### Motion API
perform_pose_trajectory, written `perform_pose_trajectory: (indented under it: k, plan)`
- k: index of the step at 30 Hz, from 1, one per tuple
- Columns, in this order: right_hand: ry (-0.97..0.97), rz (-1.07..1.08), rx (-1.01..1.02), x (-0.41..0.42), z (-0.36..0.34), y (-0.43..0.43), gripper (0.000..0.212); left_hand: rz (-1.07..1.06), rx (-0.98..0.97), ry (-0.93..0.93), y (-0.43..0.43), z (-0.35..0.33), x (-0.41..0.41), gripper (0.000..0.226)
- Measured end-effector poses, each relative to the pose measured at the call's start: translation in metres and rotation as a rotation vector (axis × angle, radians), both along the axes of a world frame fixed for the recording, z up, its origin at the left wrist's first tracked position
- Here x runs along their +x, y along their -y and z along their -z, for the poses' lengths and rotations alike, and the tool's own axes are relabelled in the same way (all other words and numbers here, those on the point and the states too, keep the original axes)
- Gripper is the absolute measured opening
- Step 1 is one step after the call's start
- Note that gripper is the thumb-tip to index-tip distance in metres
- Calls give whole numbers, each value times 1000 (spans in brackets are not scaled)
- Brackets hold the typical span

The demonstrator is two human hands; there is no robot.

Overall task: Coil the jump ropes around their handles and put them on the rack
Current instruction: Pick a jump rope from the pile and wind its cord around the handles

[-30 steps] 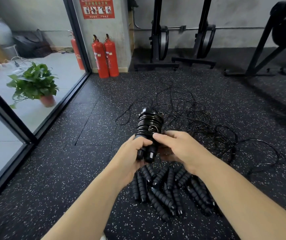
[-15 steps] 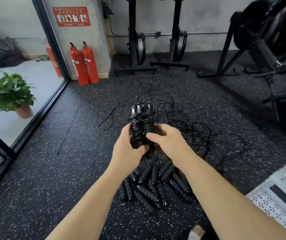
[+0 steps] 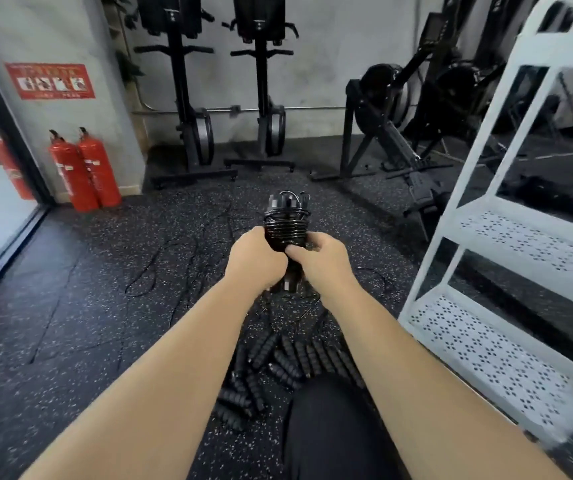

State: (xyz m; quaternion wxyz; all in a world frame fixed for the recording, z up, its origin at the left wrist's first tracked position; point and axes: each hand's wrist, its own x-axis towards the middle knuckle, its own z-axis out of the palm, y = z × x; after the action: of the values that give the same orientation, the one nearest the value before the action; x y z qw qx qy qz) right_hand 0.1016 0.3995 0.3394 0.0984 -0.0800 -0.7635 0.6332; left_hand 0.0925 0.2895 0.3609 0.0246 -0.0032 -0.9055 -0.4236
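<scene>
The person is holding one coiled jump rope point(image 3: 285, 225) out in front of the body, above the dark speckled floor point(image 3: 70, 306), with both arms stretched forward. The black cord is lying in tight turns around the two handles. The bundle is standing nearly upright, its top end pointing away from the person. The left hand point(image 3: 253, 263) is gripping the lower part of the bundle from the left side, with its fingers curled round the handles. The right hand point(image 3: 324, 263) is gripping the same bundle from the right, the thumb point(image 3: 293, 251) pressing on the front just under the coil. Its other fingers are going behind the bundle, and I cannot see them well.

Below the arms, a pile of other black ribbed handles point(image 3: 278, 365) is lying on the floor, and thin loose cords point(image 3: 146, 282) are lying on the floor further away. A knee in black cloth point(image 3: 330, 427) is showing at the lower edge.

At the person's right a white metal rack point(image 3: 485, 355) with perforated shelves is standing — the bundle is well apart from it, not on any shelf. Far at the left, two red fire extinguishers point(image 3: 84, 171) are standing beside a grey pillar point(image 3: 70, 36), and black rowing machines point(image 3: 191, 126) are standing upright against the back wall point(image 3: 340, 64).
</scene>
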Motion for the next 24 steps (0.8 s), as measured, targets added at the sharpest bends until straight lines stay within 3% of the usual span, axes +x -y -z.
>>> perform_pose_trajectory:
  k: [7, 11, 13, 15, 17, 19, 24]
  plan:
    - [-28, 150, 1, 29, -27, -54, 28, 30, 89, -6, -58, -31, 19, 47]
    - [-40, 135, 96, 43, -43, -103, 40, 114, 167, 55, -97, -53, 16, 31]
    - [-37, 162, 153, 46, -49, -131, 48, 188, 238, 96, -119, -64, 15, 38]
    - [-46, 220, 181, 49, -56, -155, 45, 254, 273, 118, -144, -72, 15, 50]
    - [-54, 293, 190, 51, -62, -178, 39, 311, 304, 120, -169, -76, 15, 48]
    - [-56, 369, 136, 51, -66, -201, 31, 372, 339, 124, -192, -79, 13, 51]
    - [3, 559, -248, 29, -72, -262, 11, 471, 322, 129, -227, -78, 5, 73]
